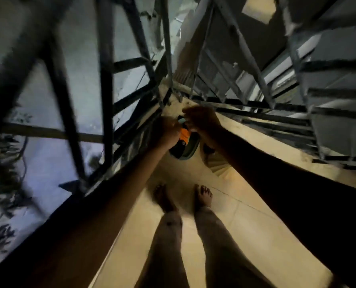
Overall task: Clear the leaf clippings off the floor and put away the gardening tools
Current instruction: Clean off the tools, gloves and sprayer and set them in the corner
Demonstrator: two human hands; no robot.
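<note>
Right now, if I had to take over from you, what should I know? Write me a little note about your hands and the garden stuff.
Left hand: grips the orange-and-black tool, held out by the railing.
Right hand: pinches the tool's upper end.
A dark rounded thing shows just below the tool; too dim to tell what it is.
Done: no clippings show on the lit floor by the bare feet, though the picture is blurred.
Left: the tool is not yet put away; check dark corners for leaves.
</note>
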